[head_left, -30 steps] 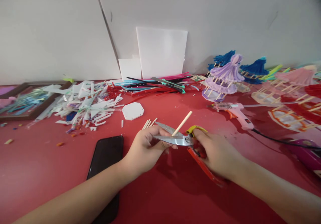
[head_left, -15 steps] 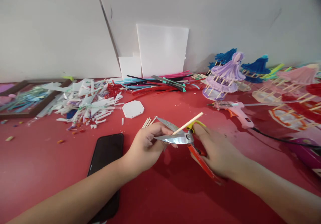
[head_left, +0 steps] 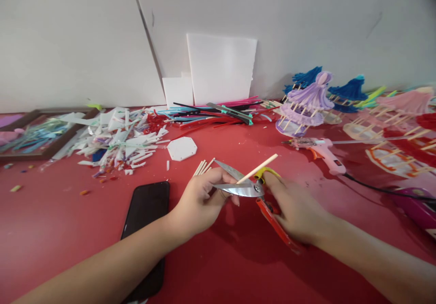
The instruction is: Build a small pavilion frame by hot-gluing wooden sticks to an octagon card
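My right hand (head_left: 298, 206) is closed around the handles of scissors (head_left: 241, 189), one grip yellow and the other red. Their metal blades are spread and point left. Between the blades runs a pale wooden stick (head_left: 259, 168), its upper end sticking out to the right. My left hand (head_left: 204, 197) pinches this stick near the blades; the pinched end is hidden by fingers and blade. Just behind my left hand lie several short wooden sticks (head_left: 203, 167). A white octagonal plate (head_left: 182, 149) with small holes rests farther back on the red table (head_left: 211, 267).
A black phone (head_left: 146, 213) lies left of my left hand. White scraps (head_left: 119, 136) are heaped behind it, near coloured pipe cleaners (head_left: 200, 115). At the right sit a pink glue gun (head_left: 322, 149) with a cord and a purple carousel-like model (head_left: 304, 102) among several others.
Hands, scissors and stick hold nearly the same pose. The whole view has shifted very slightly, with things appearing a little farther right.
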